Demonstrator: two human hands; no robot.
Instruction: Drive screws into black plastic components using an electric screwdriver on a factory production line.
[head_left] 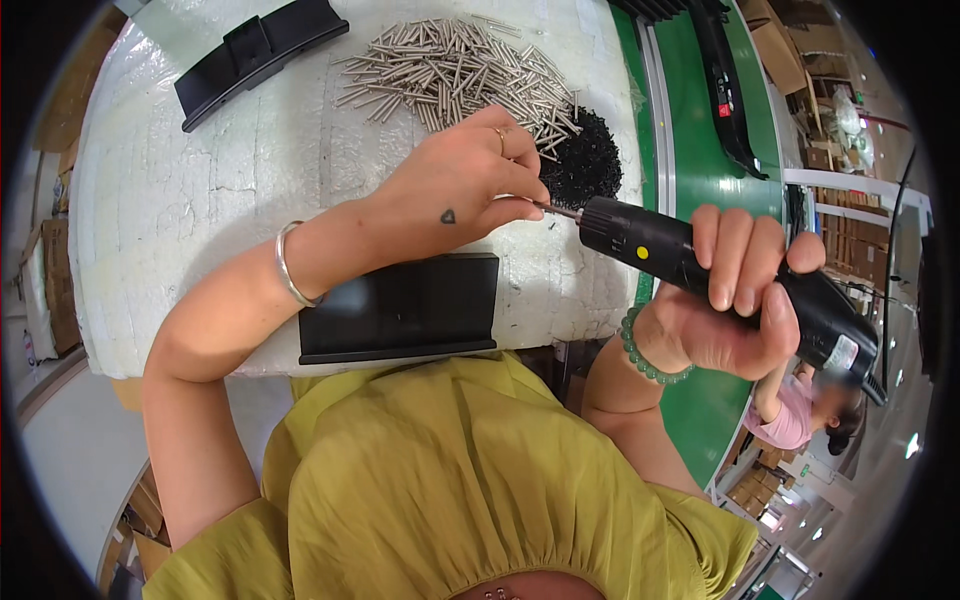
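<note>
My right hand (740, 275) is wrapped round a black electric screwdriver (650, 245), its bit aimed leftward. At the tip of that bit, the thumb and fingers of my left hand (470, 180) are pinched together. Whatever sits between those fingertips is too small and hidden to make out. Just beyond the left hand lies a heap of slim silver metal pins (440, 70). Beside it, nearer the bit, is a pile of tiny black screws (588, 165). A black plastic piece (400, 310) rests below my left forearm, close to my body.
Another black plastic piece (260, 60) lies at the far left of the wrapped white work surface (200, 200). To the right runs a green surface (690, 100) with a long curved black part (725, 90). A person in pink (785, 415) is at the right.
</note>
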